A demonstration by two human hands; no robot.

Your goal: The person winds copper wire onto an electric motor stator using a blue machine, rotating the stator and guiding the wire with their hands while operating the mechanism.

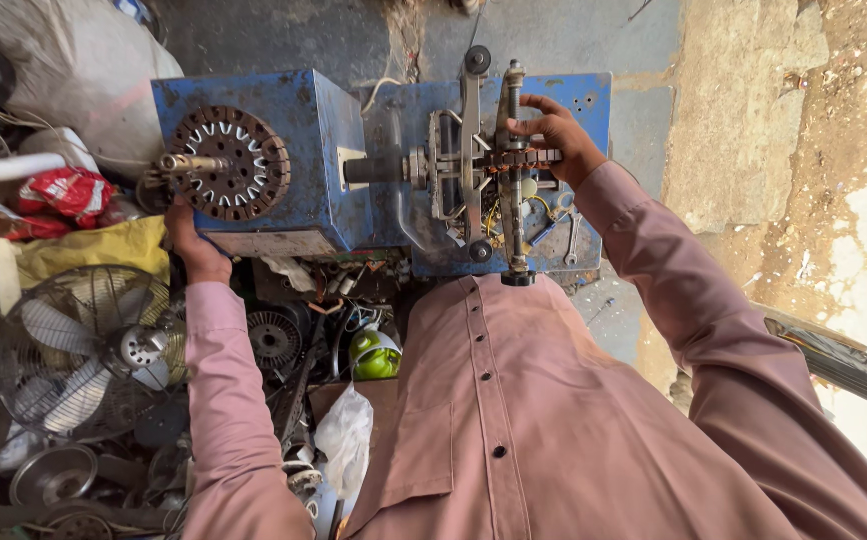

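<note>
Right hand (553, 140) is pinching the copper coil on the winding frame (483, 160), just right of the blue machine box (293, 150); our left hand (191, 245) is gripping beneath the crank wheel (231, 163) on the box's left face. We're judging this mid-winding: next we're needing steady cranking while guiding wire.

Red-white crumpled pkg (65, 192) far left, beside blue box (293, 150).

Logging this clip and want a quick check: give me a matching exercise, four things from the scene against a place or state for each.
Things:
1. right hand
2. left hand
3. table fan
4. green object

Places or states:
A. lying on the cluttered floor, far left
B. under the blue machine box, at its lower left edge
C. on the metal winding frame
D. on the floor below the machine, by the shirt

Pairs: 1-C, 2-B, 3-A, 4-D
</note>
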